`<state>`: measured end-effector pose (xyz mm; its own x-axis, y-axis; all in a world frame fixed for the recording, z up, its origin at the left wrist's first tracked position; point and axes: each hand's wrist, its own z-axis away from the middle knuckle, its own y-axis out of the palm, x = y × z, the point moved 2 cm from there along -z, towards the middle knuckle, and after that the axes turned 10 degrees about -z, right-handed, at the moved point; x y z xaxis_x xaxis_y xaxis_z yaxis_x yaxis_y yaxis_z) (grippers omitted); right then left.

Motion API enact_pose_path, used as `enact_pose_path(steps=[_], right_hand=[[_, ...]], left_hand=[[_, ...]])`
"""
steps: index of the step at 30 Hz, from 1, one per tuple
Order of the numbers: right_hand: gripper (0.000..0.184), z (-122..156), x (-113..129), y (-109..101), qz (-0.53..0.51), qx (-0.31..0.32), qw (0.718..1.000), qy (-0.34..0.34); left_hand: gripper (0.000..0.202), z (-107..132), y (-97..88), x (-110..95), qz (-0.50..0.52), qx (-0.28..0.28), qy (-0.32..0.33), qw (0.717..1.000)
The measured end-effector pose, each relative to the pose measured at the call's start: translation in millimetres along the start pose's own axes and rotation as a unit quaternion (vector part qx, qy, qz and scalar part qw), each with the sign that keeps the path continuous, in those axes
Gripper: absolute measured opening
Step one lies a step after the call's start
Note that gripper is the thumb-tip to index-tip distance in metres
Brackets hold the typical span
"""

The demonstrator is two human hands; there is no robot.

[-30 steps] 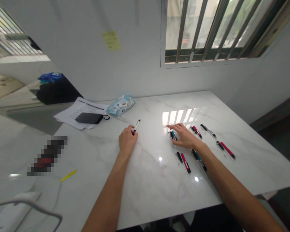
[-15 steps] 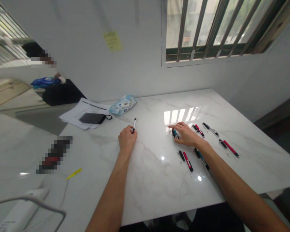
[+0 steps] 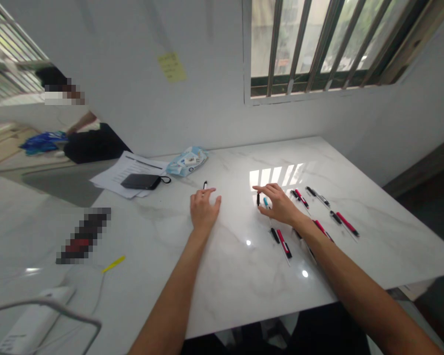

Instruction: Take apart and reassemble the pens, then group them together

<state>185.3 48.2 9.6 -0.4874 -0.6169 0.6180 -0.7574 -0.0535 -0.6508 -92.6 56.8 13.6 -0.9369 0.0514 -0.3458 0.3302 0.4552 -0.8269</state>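
Observation:
My left hand (image 3: 204, 209) rests over the white table with its fingers apart and thumb held out. Just beyond its knuckles pokes the dark end of a white-and-black pen (image 3: 205, 185), the rest hidden by the hand. Between the thumb and forefinger of my right hand (image 3: 276, 203) is a short black pen part (image 3: 258, 199). Beside it, partly under the fingers, lies a teal pen part (image 3: 266, 202). Nearer me are a black pen part (image 3: 274, 235) and a red pen barrel (image 3: 284, 243) with a thin refill alongside.
More red, black and clear pen parts (image 3: 347, 224) lie in groups to the right, some behind my right forearm. At the back are a blue packet (image 3: 188, 161), papers (image 3: 113, 175) and a black pouch (image 3: 140, 181). A yellow strip (image 3: 113, 264) lies left. Another person (image 3: 89, 143) sits far left.
My left hand has let go of the white-and-black pen and opened, shifting slightly right. My right hand has drawn a black pen part leftward, away from the teal part.

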Motion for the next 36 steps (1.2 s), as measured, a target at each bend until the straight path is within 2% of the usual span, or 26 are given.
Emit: enact_pose_path(steps=[2, 4, 5, 7, 10, 12, 15, 17, 20, 23, 26, 30, 33, 36], right_hand=[[0.069, -1.6, 12.0, 4.9, -0.011, -0.003, 1.000, -0.014], [0.066, -2.5, 22.4, 9.9, -0.020, -0.005, 0.999, -0.028], [0.064, -2.7, 26.3, 12.0, -0.026, -0.005, 0.999, -0.037], [0.062, -2.6, 30.3, 14.8, -0.043, -0.005, 0.998, -0.054], [0.067, -1.8, 26.4, 13.9, -0.060, -0.007, 0.996, -0.059], [0.061, -1.4, 17.9, 10.3, -0.049, -0.025, 0.997, -0.045], [0.033, -2.1, 0.2, 5.7, 0.003, -0.067, 0.998, 0.008], [0.021, -3.7, -11.6, 6.1, 0.044, -0.073, 0.995, 0.052], [0.021, -7.9, -23.4, 10.9, 0.092, -0.051, 0.990, 0.099], [0.014, -12.7, -25.1, 14.9, 0.100, -0.026, 0.989, 0.105], [0.012, -15.2, -18.2, 13.5, 0.049, -0.043, 0.994, 0.087], [0.015, -11.8, -7.0, 11.4, -0.118, -0.110, 0.980, 0.118], [0.023, -8.4, -1.7, 17.3, -0.233, -0.099, 0.957, 0.145], [0.025, -7.2, -0.3, 23.9, -0.284, -0.086, 0.941, 0.161]], left_hand=[[0.028, 14.6, 7.7, -24.9, 0.143, 0.080, 0.033, 0.986], [0.031, 29.1, 17.5, -44.7, 0.278, 0.167, 0.012, 0.946], [0.033, 34.7, 22.1, -51.5, 0.331, 0.193, 0.000, 0.924], [0.032, 41.3, 29.5, -57.7, 0.407, 0.216, -0.020, 0.887], [0.028, 41.2, 35.6, -53.5, 0.444, 0.216, -0.052, 0.868], [0.026, 38.3, 35.7, -48.5, 0.436, 0.204, -0.063, 0.874], [0.023, 34.8, 31.8, -44.8, 0.407, 0.177, -0.058, 0.894], [0.021, 34.0, 28.7, -44.9, 0.379, 0.164, -0.048, 0.910], [0.019, 33.7, 24.6, -45.9, 0.332, 0.146, -0.027, 0.932], [0.016, 33.7, 20.8, -46.7, 0.296, 0.127, -0.003, 0.947], [0.014, 33.7, 17.2, -47.8, 0.276, 0.113, 0.013, 0.954], [0.012, 34.0, 13.4, -50.3, 0.264, 0.106, 0.035, 0.958], [0.011, 34.4, 12.2, -51.5, 0.262, 0.102, 0.045, 0.959], [0.010, 35.1, 12.0, -52.4, 0.257, 0.102, 0.060, 0.959]])
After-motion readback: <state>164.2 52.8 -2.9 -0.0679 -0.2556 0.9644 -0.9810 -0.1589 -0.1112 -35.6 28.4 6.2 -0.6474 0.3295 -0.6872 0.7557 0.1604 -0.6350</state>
